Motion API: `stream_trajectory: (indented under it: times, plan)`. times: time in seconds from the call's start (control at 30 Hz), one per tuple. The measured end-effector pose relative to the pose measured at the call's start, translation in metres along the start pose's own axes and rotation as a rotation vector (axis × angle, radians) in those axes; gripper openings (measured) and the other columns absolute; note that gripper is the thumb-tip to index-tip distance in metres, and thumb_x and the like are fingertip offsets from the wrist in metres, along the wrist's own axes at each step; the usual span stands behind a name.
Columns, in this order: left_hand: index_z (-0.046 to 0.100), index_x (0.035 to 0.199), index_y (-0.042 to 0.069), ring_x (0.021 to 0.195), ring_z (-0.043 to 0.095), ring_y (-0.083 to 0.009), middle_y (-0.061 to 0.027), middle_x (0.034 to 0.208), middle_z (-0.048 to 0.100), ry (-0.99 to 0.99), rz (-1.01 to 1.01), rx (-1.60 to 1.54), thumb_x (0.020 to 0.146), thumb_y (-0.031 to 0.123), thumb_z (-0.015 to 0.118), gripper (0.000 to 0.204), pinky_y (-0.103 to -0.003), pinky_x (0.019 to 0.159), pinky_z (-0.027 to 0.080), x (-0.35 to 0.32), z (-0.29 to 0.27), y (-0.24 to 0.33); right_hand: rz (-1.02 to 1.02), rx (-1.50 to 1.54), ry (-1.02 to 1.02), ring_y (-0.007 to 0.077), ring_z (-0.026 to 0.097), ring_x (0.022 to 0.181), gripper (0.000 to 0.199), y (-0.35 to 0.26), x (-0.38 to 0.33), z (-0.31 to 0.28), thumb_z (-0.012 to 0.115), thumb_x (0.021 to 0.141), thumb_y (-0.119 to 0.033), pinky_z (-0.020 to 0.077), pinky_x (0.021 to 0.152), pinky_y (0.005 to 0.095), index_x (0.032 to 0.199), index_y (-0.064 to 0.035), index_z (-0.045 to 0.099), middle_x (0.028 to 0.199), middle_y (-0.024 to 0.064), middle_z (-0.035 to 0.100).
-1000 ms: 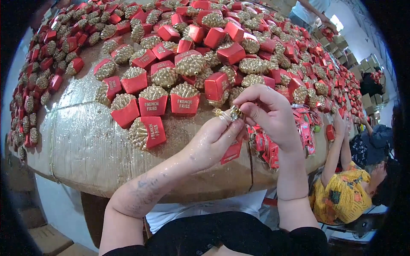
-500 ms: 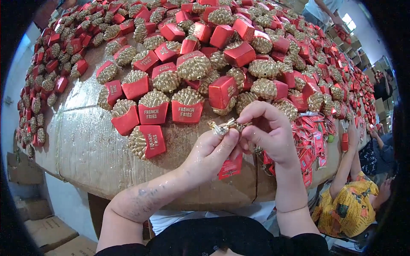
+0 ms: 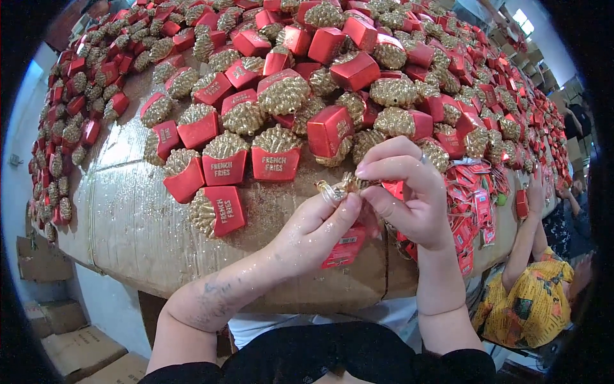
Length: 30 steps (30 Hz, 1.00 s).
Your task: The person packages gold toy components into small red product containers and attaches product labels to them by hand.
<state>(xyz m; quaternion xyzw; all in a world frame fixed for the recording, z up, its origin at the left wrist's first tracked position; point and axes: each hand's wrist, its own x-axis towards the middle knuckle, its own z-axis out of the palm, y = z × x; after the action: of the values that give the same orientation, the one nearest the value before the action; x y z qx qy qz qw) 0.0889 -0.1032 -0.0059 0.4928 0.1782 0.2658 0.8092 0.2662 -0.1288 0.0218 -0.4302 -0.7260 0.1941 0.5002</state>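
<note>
Above the near part of the cardboard-covered table [image 3: 137, 224], my left hand [image 3: 313, 230] is closed round small shiny gold pieces [image 3: 332, 191] with pale loops. They look like metal caps, but their exact kind is unclear. A red printed tag [image 3: 345, 248] hangs below its fingers. Thumb and forefinger of my right hand [image 3: 412, 195] are bent in at the same gold pieces; what they pinch is hidden. Just beyond my hands lie carton-shaped ornaments, red with glittery gold tops, such as an upright one [image 3: 275, 165] and a tilted one [image 3: 229, 211].
A large heap of the same ornaments [image 3: 281, 96] covers the far side. Red tags [image 3: 470, 205] are bunched right of my right hand. At the right edge sits a person in a yellow patterned shirt [image 3: 527, 301], arm on the table. Cardboard boxes [image 3: 83, 349] stand on the floor at lower left.
My right hand has risen slightly, its fingers more curled over the gold pieces. The red tag under my left hand has turned and shows more of its face. The view has shifted a little.
</note>
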Motion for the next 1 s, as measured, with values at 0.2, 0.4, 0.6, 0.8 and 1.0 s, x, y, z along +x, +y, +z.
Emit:
stream_trajectory:
  times: [0.2, 0.4, 0.6, 0.8, 1.0]
  plan:
    - [0.054, 0.105, 0.003, 0.08, 0.052, -0.009, 0.0007, 0.091, 0.058, -0.021, -0.002, 0.027, 0.104, 0.025, 0.035, 0.029, -0.027, 0.071, 0.045, -0.001, -0.003, 0.003, -0.013, -0.018, -0.007, 0.0234, 0.061, 0.092, 0.018, -0.002, 0.002, -0.002, 0.069, 0.078, -0.006, 0.0479, 0.081, 0.0333, 0.096, -0.0066, 0.067, 0.098, 0.0091, 0.064]
    - [0.058, 0.095, -0.001, 0.074, 0.061, -0.0307, -0.0137, 0.082, 0.062, 0.037, 0.093, 0.649, 0.096, 0.016, 0.049, 0.019, -0.041, 0.064, 0.046, 0.005, -0.009, -0.006, 0.019, -0.052, 0.01, 0.0241, 0.059, 0.095, 0.02, -0.003, 0.004, -0.001, 0.071, 0.079, -0.017, 0.0451, 0.087, 0.0359, 0.096, -0.0062, 0.068, 0.097, 0.0081, 0.064]
    - [0.059, 0.093, -0.002, 0.083, 0.057, -0.0453, -0.0234, 0.084, 0.06, 0.017, 0.247, 0.97, 0.08, 0.008, 0.056, 0.016, -0.051, 0.072, 0.046, 0.0, -0.007, 0.006, 0.114, -0.13, -0.163, 0.0247, 0.055, 0.095, 0.023, -0.013, 0.004, 0.001, 0.077, 0.072, -0.025, 0.0419, 0.088, 0.036, 0.088, -0.0094, 0.07, 0.096, 0.0067, 0.062]
    - [0.053, 0.103, -0.002, 0.089, 0.056, -0.0461, -0.0244, 0.091, 0.06, -0.077, 0.234, 0.772, 0.079, 0.008, 0.056, 0.026, -0.05, 0.077, 0.046, -0.003, -0.003, 0.004, -0.019, -0.131, -0.232, 0.0238, 0.049, 0.096, 0.022, -0.02, 0.005, -0.001, 0.078, 0.068, -0.024, 0.0395, 0.087, 0.0369, 0.083, -0.0099, 0.07, 0.1, 0.0062, 0.061]
    - [0.051, 0.115, -0.001, 0.087, 0.06, -0.0313, -0.0179, 0.094, 0.06, -0.113, 0.015, 0.591, 0.09, 0.012, 0.05, 0.028, -0.04, 0.077, 0.048, -0.005, -0.005, 0.004, 0.04, -0.117, -0.205, 0.0249, 0.051, 0.099, 0.016, -0.023, 0.003, -0.003, 0.071, 0.07, -0.013, 0.0401, 0.088, 0.0361, 0.085, -0.0102, 0.066, 0.103, 0.0038, 0.06]
